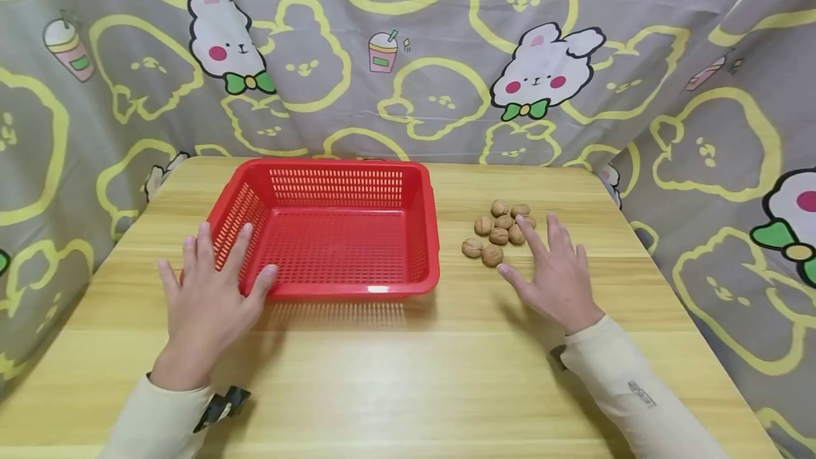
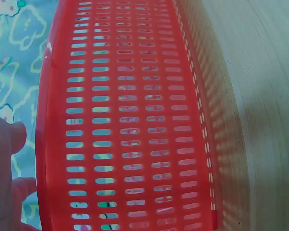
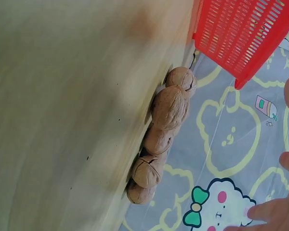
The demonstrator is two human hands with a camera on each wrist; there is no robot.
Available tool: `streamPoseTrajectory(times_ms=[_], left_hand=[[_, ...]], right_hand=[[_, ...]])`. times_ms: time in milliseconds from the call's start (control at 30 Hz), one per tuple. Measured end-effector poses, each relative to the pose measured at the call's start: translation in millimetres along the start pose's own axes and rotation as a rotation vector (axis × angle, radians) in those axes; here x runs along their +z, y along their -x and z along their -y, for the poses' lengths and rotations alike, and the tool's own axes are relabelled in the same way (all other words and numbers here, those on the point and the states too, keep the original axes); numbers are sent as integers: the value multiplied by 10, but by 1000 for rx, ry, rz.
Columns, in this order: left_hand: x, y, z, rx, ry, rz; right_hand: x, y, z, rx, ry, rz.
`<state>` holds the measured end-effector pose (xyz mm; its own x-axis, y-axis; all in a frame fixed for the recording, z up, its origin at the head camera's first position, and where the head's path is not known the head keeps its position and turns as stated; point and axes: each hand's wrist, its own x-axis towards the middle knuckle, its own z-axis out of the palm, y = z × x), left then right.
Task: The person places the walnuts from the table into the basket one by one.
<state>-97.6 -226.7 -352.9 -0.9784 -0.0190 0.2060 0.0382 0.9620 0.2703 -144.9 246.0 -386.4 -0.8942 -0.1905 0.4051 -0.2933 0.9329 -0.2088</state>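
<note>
A red plastic basket [image 1: 338, 246] with slotted walls stands on the wooden table, left of centre, with nothing in it. My left hand [image 1: 210, 303], fingers spread, overlaps its front left corner in the head view. The left wrist view shows the basket's slotted side [image 2: 120, 120] close up, with fingers at its rim. To the right of the basket lies a loose cluster of several walnuts [image 1: 499, 236], seen low from the side as walnuts [image 3: 169, 108] in the right wrist view. My right hand [image 1: 561, 282] hovers at their near right side, fingers spread and holding nothing.
The pale wooden table [image 1: 395, 381] reaches back to a grey curtain [image 1: 440, 41] with yellow outlines and white rabbits. That curtain hangs along the back and both sides.
</note>
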Motion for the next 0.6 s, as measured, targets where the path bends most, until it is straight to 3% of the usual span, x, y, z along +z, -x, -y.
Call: streamPoseTrajectory(times_ms=[267,467,600], left_hand=[[-19,103,138,7,123,-97],[43,177,198,7,233,-229],[93,185,221,-10,265,-265]], right_hand=[[107,-97,-77,-83,-142,-33],[187,-193,-122,-36,-278,61],[237,-258,-130,15,-324,132]])
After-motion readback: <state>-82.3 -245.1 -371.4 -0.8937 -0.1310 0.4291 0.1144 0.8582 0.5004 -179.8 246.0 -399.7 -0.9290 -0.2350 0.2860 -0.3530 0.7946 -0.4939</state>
